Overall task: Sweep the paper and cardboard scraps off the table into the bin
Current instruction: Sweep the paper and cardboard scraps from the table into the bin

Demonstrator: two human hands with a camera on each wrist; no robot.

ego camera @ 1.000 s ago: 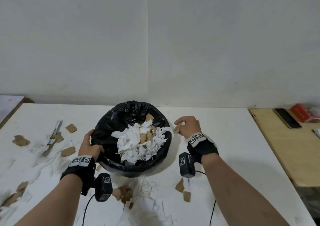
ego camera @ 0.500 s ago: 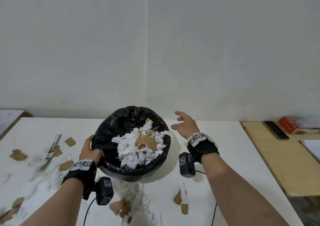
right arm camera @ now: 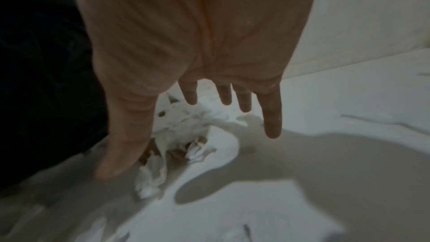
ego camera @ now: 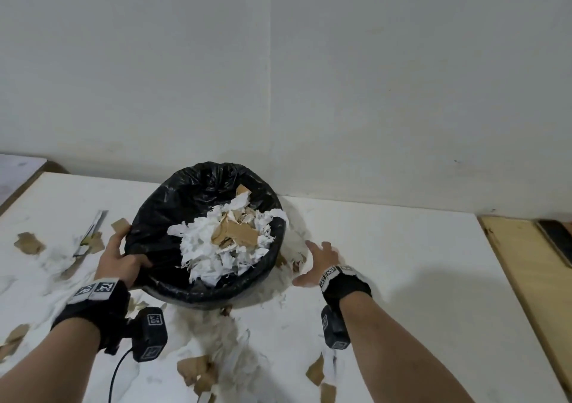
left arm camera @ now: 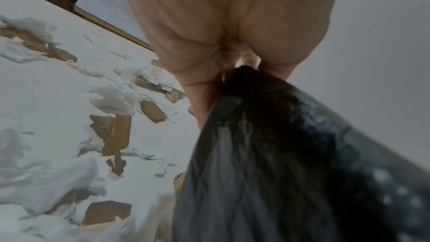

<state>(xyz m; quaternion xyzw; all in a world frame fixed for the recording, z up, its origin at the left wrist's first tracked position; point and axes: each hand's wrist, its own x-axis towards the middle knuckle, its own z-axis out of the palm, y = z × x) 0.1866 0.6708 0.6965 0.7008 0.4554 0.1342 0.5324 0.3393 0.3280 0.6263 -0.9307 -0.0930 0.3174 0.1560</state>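
Observation:
A round bin with a black liner (ego camera: pixel 173 204) stands on the white table (ego camera: pixel 402 263), heaped with white paper and brown cardboard scraps (ego camera: pixel 229 241). My left hand (ego camera: pixel 119 262) grips the bin's near-left rim, thumb over the liner (left arm camera: pixel 267 154). My right hand (ego camera: pixel 315 263) hovers just right of the bin, fingers spread and straight (right arm camera: pixel 271 117), above a small clump of paper and cardboard scraps (right arm camera: pixel 184 135) lying against the bin's side (ego camera: pixel 294 258). Nothing is in the right hand.
More scraps lie to the left (ego camera: pixel 28 243), (left arm camera: pixel 114 135) and in front of the bin (ego camera: pixel 216 362), with two cardboard bits at the front right (ego camera: pixel 315 371). A wooden table (ego camera: pixel 526 279) with a phone (ego camera: pixel 557 238) adjoins on the right. The wall (ego camera: pixel 340 93) stands behind.
The right hand dropped its cardboard piece into the bin, opened, and came down to the right of the bin near the scraps there. The left hand kept hold of the rim.

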